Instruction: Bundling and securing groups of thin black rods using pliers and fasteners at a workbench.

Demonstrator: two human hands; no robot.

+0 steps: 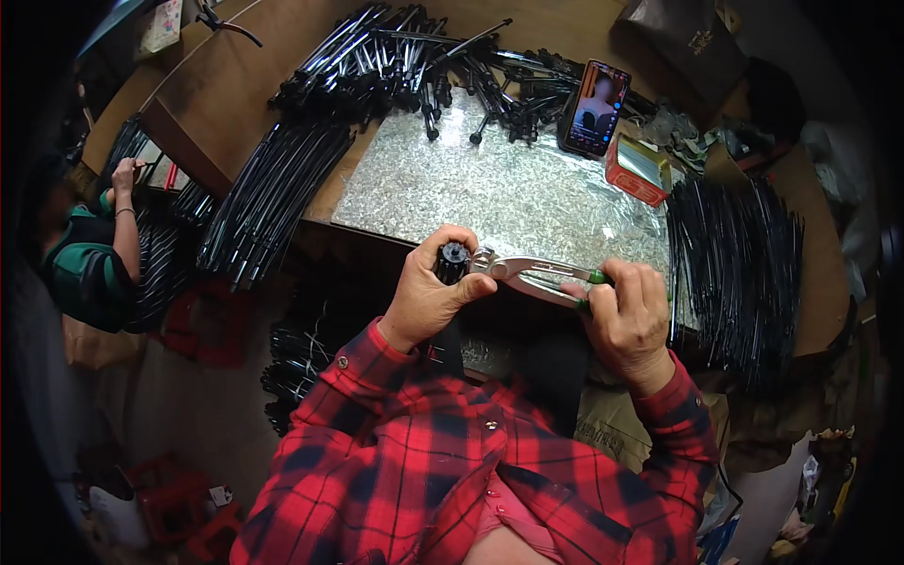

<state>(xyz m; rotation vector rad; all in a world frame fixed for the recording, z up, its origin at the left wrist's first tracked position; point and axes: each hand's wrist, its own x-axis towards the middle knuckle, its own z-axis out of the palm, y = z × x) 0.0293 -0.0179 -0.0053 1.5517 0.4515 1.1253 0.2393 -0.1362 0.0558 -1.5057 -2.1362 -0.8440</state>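
Observation:
My left hand [426, 294] is closed around a black ribbed cylindrical part [454, 254], seen end-on with a small knob at its centre. In my right hand [629, 315] are locking pliers [537, 274] with green-tipped handles. The jaws of the pliers reach the right side of the black part, close to my left thumb; whether they clamp it I cannot tell. Both hands are over the front edge of a speckled, shiny tabletop sheet [414, 174].
Long black rods lie in a bundle at left [273, 188] and another at right [739, 273]. Behind is a heap of black rods with knobbed ends [386, 61]. A phone [596, 105] stands beside a red tin [637, 169]. A co-worker [94, 254] works at far left.

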